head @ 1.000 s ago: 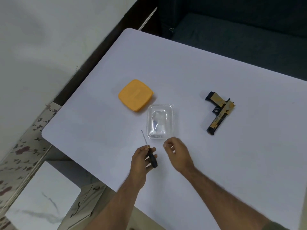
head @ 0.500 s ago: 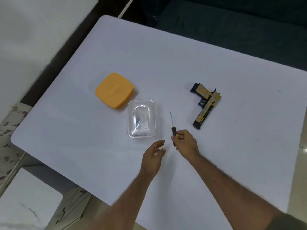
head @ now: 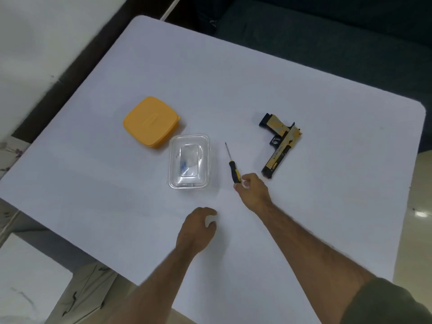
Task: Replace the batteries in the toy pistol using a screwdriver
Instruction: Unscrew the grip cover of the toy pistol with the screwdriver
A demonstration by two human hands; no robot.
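Pinching screwdriver [head: 232, 166] handle, right hand [head: 253, 192] (pistol [head: 279, 147] print unreadable).

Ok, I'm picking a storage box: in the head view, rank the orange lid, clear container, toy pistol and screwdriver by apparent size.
1. orange lid and clear container: look alike, unranked
2. toy pistol
3. screwdriver

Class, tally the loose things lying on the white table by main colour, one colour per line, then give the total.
Orange: 1, the lid
Clear: 1, the plastic container
Black and yellow: 2, the screwdriver and the toy pistol
Total: 4
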